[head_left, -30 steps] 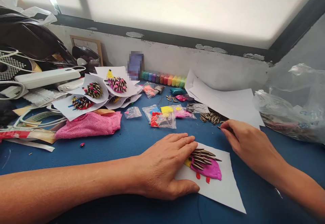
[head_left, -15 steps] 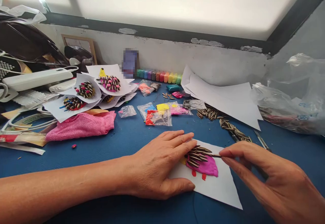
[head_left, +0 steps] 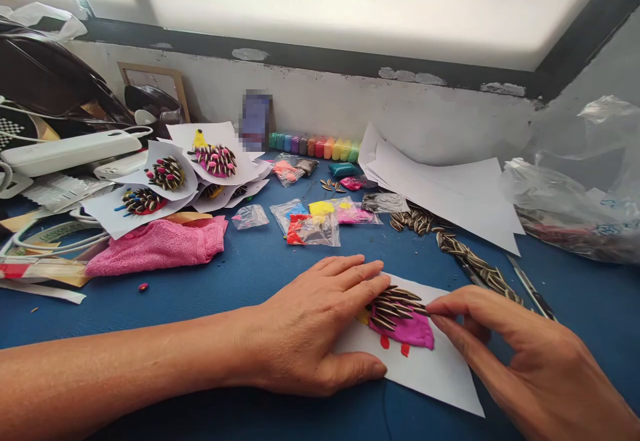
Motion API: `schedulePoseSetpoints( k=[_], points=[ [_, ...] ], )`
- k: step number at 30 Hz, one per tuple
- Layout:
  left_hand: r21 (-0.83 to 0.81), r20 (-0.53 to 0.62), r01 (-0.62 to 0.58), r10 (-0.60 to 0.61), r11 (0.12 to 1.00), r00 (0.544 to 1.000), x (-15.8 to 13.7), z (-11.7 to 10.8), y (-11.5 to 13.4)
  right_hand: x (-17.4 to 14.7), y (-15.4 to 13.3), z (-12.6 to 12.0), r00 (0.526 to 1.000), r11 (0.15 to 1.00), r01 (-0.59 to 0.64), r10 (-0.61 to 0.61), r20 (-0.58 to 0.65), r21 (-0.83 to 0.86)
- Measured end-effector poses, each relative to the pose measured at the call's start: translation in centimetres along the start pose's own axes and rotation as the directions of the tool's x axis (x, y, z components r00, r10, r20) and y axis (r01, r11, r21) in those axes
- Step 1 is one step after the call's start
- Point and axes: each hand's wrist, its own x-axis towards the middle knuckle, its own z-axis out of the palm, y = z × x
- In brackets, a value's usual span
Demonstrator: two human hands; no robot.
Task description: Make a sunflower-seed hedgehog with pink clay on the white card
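Note:
My left hand lies flat on a white sheet of paper, its fingers over the left end of a clay hedgehog. The hedgehog's body is purple clay with red feet and a bit of yellow by my fingers. Rows of striped sunflower seeds stick out of the purple clay and point to the right. My right hand pinches one sunflower seed at the clay's upper right edge; the fingertips hide most of that seed.
Loose sunflower seeds trail across the blue table beside a craft knife. Small bags of coloured clay lie beyond my hands. Finished seed hedgehogs and a pink towel are at left, blank paper at back right.
My right hand has moved slightly left, bringing the pinched seed in against the purple clay. My left hand stays flat on the paper. The view has shifted a little.

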Motion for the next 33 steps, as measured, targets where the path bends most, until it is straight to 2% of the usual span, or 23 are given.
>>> schedulePoseSetpoints(
  k=[17,24,33],
  points=[
    [0.005,0.016,0.01,-0.01,1.0,1.0,0.1,0.0,0.1,0.7,-1.4,0.8,0.997,0.999,0.013,-0.01,-0.076,0.032],
    [-0.005,0.012,0.008,-0.007,1.0,1.0,0.0,-0.1,0.2,0.6,-1.3,0.8,1.0,1.0,0.014,-0.014,-0.01,0.015],
    [-0.003,0.009,0.003,-0.003,1.0,1.0,0.1,-0.1,0.2,0.6,-1.4,0.6,0.997,0.996,0.072,-0.072,-0.01,-0.058]
  ],
)
